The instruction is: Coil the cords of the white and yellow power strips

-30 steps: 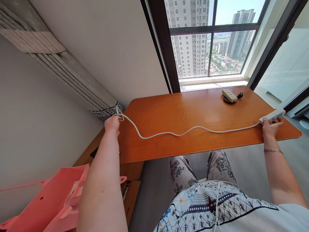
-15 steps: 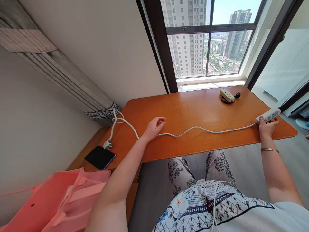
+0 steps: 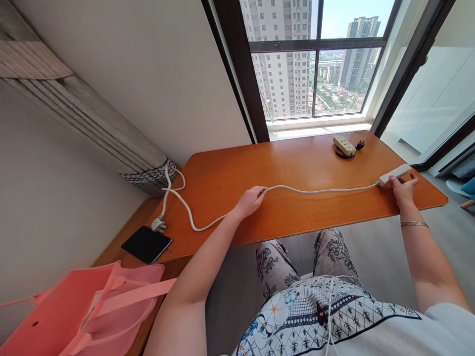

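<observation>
A: Containers?
B: Pink bag (image 3: 55, 309), lower left, beside wooden surface (image 3: 282, 165). Cannot make out contents.
A: Left hand (image 3: 252, 201)?
B: Grip pinched narrow on white cord (image 3: 315, 191), mid-surface.
A: Right hand (image 3: 404, 192)?
B: Touches white power strip (image 3: 395, 174), right end of surface. Grip on strip: cannot tell.
A: Other stock?
B: Beige power strip (image 3: 344, 145) with black cord (image 3: 344, 155), far right; white plug (image 3: 159, 225) just beside black tablet (image 3: 146, 244), left end.

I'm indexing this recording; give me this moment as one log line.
left hand: holds white cord | right hand: touches white power strip | plug: near black tablet
</observation>
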### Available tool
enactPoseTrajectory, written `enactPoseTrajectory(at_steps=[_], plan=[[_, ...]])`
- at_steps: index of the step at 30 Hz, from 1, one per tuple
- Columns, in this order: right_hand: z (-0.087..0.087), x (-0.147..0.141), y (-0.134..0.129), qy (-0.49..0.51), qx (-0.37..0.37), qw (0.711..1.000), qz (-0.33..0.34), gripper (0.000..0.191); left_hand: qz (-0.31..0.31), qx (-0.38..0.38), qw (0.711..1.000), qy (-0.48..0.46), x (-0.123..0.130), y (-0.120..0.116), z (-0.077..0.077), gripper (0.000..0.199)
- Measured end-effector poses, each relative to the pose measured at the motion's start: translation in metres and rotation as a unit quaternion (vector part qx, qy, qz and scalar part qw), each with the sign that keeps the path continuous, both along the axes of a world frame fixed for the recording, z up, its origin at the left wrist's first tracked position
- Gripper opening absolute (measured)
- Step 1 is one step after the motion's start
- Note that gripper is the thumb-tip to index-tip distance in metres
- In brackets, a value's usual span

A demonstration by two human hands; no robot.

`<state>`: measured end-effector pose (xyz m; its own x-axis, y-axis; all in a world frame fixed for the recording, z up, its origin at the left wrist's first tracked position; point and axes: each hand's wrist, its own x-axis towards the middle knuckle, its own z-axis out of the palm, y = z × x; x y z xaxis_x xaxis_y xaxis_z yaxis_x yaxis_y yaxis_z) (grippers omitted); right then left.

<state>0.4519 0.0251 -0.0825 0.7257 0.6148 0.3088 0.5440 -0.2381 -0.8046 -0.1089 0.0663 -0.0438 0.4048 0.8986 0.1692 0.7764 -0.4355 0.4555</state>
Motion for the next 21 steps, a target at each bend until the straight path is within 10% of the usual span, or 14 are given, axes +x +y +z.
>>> enactPoseTrajectory(at_steps=[6, 15, 21], plan=[[0.013, -0.017, 0.007, -0.083, 0.019, 0.996, 0.003, 0.075, 0.083, 0.01, 0.995, 0.044, -0.003, 0.006, -0.003, 0.034], [0.009, -0.067, 0.02, -0.334, -0.095, 0.897, 0.275, 0.032, 0.131, 0.018, 0.985, 0.111, 0.012, -0.006, -0.004, 0.04], [0.023, -0.079, 0.046, -0.364, -0.254, 0.877, 0.183, 0.038, 0.146, 0.101, 0.983, 0.053, 0.021, -0.032, -0.021, 0.048]])
